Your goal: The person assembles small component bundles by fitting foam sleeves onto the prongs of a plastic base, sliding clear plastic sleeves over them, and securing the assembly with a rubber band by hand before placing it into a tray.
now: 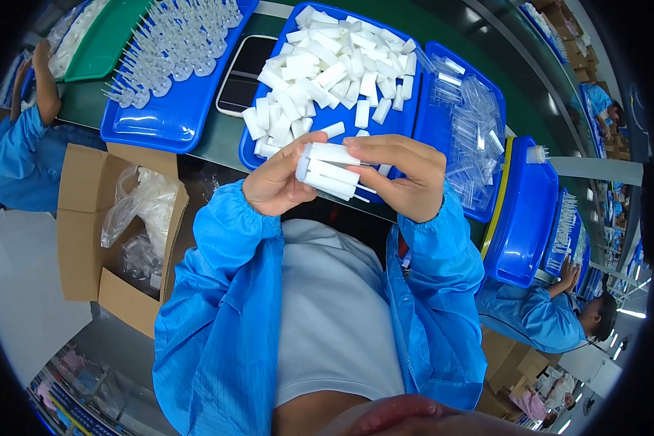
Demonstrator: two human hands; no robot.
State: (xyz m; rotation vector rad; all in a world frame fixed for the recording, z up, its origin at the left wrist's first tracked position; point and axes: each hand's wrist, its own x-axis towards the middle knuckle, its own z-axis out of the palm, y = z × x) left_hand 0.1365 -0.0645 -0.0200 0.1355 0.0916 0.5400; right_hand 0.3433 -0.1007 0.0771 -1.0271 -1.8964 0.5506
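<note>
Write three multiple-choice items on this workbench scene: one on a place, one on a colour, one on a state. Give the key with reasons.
1. Where does the cardboard box stand?
A. To the person's left
B. On the tray of white pieces
C. To the person's right

2. What colour is the tray under the loose white pieces?
A. Green
B. Blue
C. Red

3. How is the bundle of white pieces held?
A. By the left hand alone
B. It lies on the tray
C. Between both hands

Key: 1 A, it sits left of the sleeve; 2 B, blue rim; 3 C, left hand and right hand both grip it.
</note>
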